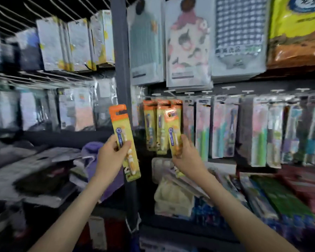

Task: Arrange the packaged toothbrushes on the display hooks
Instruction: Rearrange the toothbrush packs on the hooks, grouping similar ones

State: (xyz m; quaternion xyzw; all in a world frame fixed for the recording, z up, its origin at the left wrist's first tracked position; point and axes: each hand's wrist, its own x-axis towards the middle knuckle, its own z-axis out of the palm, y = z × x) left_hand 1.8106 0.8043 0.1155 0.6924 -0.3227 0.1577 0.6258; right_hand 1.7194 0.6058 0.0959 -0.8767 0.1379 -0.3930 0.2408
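Now we hold two orange-topped packs, our left hand (pixel 110 155) pinching one toothbrush pack (pixel 125 140) before the dark post (pixel 119 51), our right hand (pixel 186 157) curled round the second pack (pixel 173 128), raised just before the hanging packs (pixel 154 124).

Right hand (pixel 186 157) covers the lower half of its orange toothbrush pack (pixel 173 128) — label print unreadable. Yellow bag (pixel 298 24) cut off at the top-right edge; left-shelf packets (pixel 49 44) — blurred.
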